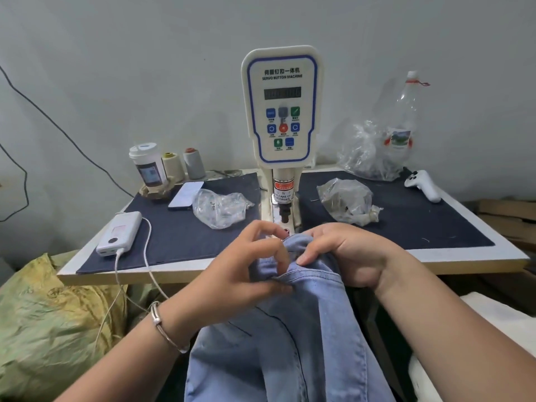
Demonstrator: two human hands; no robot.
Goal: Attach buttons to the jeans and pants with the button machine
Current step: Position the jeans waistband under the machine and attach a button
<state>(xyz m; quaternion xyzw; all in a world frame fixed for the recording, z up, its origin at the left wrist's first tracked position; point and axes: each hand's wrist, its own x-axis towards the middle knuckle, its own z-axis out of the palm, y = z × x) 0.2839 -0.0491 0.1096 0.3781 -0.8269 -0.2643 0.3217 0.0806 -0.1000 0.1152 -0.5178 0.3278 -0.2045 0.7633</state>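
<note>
Step in hand: lining up the waistband. My left hand (243,262) and right hand (345,253) both pinch the jeans (293,338), fingers curled on the denim, just before the button machine (280,111). Next, I judge: slide the band under the punch, fingers clear.

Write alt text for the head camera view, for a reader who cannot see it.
Two bare hands, left hand and right hand, grip the bunched waistband of light blue jeans just in front of a white servo button machine on a table with a dark cloth cover. Clear plastic bags lie either side of the machine, with a power bank at the left.
</note>
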